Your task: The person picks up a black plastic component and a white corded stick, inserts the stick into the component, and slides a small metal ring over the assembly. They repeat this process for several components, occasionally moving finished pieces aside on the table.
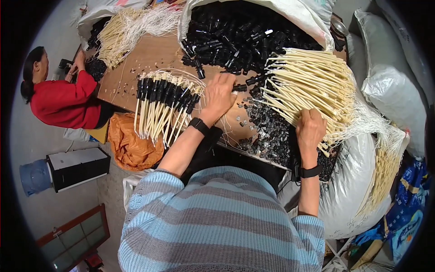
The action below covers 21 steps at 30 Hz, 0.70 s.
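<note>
Connectors, black and tubular, lie heaped (pixel 249 38) at the far side of your brown counter (pixel 156 50), in the mouth of a white sack (pixel 308 16). One single connector (pixel 240 87) sits right at the fingertips of your left hand (pixel 219 95). Left grip: fingers bent, thumb beside the piece; cannot tell whether it is pinched or only touched.

Your right hand (pixel 311 129) is at the near edge of the pile of cream tubes (pixel 312 77). Right grip: fingers curled downward, tips hidden; cannot tell what, if anything, they close on. Small clear and dark pieces (pixel 272 127) are scattered between your hands. Left of your left hand lies a row of tubes with black connectors fitted (pixel 167 97).

Handling, judged: connector light, rigid, probably smooth; take it around the middle of its barrel. Tubes light, bendable, prone to tangle by their thin white wires (pixel 362 119); take one near its left end and draw it out lengthwise.
</note>
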### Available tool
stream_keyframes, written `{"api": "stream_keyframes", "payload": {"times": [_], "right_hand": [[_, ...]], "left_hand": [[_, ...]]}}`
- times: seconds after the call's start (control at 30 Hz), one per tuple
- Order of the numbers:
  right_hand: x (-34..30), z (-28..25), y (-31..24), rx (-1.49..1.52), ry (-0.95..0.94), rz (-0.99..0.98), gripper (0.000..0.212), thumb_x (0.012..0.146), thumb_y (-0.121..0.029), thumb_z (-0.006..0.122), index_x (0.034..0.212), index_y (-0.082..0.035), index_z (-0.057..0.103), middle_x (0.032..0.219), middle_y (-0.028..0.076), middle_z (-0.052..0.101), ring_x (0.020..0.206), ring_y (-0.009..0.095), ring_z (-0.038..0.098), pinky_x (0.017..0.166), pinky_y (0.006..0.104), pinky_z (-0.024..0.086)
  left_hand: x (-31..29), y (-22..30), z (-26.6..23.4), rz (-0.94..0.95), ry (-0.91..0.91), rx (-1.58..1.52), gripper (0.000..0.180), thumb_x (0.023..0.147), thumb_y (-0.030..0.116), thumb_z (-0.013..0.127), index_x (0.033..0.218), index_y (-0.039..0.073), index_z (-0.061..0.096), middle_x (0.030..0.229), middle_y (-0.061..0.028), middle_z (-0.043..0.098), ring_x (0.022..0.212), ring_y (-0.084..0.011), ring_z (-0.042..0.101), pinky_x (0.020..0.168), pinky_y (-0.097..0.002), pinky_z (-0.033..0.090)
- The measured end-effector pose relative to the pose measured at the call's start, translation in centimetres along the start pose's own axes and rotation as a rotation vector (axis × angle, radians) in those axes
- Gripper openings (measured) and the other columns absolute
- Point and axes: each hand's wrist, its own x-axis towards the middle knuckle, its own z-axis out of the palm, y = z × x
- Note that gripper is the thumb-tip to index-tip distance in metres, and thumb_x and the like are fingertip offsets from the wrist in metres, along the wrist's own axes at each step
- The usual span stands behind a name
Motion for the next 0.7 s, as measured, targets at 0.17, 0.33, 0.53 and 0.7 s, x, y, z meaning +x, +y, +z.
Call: {"api": "stream_keyframes", "payload": {"times": [0.17, 0.33, 0.53, 0.7], "right_hand": [[0.1, -1.4, -1.5, 0.280, -0.073, -0.178, 0.012, 0.076, -0.004, 0.066, 0.085, -0.008, 0.059, 0.075, 0.009, 0.058, 0.067, 0.026, 0.056, 0.062, 0.0357, 0.038], [-1.9, -1.5, -2.7, 0.552, -0.100, -0.064, 0.026, 0.080, -0.004, 0.065, 0.106, -0.004, 0.066, 0.078, 0.012, 0.065, 0.066, 0.030, 0.062, 0.061, 0.0337, 0.049], [-2.2, -2.3, -3.4, 0.552, -0.261, -0.137, 0.023, 0.078, -0.004, 0.065, 0.100, -0.007, 0.069, 0.070, 0.012, 0.060, 0.061, 0.027, 0.060, 0.058, 0.0348, 0.047], [-2.1, -0.9, -6.6, 0.637, -0.187, 0.017, 0.018, 0.072, -0.004, 0.067, 0.090, -0.006, 0.065, 0.070, 0.010, 0.058, 0.059, 0.030, 0.057, 0.057, 0.0375, 0.047]], "left_hand": [[-0.7, -1.6, 0.9, 0.124, -0.026, 0.014, 0.034, 0.069, 0.007, 0.068, 0.103, 0.007, 0.063, 0.101, -0.0120, 0.063, 0.095, -0.0305, 0.060, 0.078, -0.0395, 0.048], [-2.0, -0.9, -0.5, -0.110, -0.245, -0.618, 0.034, 0.077, 0.002, 0.052, 0.110, 0.003, 0.060, 0.086, -0.0114, 0.065, 0.075, -0.0226, 0.062, 0.071, -0.0334, 0.050], [-2.4, -1.4, -0.6, -0.045, -0.265, -0.853, 0.043, 0.073, -0.001, 0.052, 0.115, 0.006, 0.061, 0.087, -0.0062, 0.064, 0.074, -0.0141, 0.058, 0.072, -0.0282, 0.048], [-2.5, 2.1, -1.2, 0.606, -0.304, -0.465, 0.043, 0.070, 0.001, 0.062, 0.112, 0.014, 0.064, 0.096, -0.0076, 0.068, 0.072, -0.0253, 0.063, 0.065, -0.0314, 0.052]]}}
